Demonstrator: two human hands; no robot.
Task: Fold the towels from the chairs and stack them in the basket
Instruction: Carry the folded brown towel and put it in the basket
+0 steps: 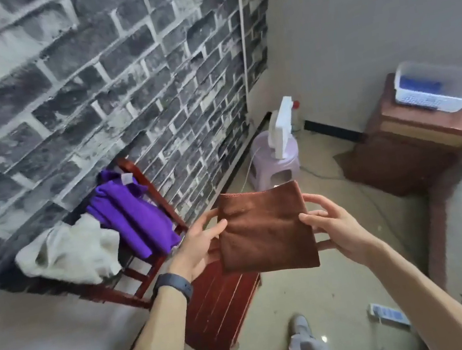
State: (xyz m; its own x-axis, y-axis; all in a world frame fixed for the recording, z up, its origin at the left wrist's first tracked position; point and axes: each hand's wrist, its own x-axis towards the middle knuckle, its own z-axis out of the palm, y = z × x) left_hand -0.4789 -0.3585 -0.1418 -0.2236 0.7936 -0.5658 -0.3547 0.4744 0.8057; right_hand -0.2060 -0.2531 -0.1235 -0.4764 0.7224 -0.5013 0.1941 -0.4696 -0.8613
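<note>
I hold a folded brown towel [265,229] in the air, above the seat of a red wooden chair [220,303]. My left hand [198,246] grips its left edge, thumb on the front. My right hand [337,224] grips the right edge the same way. A purple towel [129,212] and a cream towel [69,251] lie draped on the chair. The white basket [437,87] sits well apart on a wooden cabinet [416,127].

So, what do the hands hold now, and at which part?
A folded brown towel: the left hand grips its left edge, the right hand its right edge.
</note>
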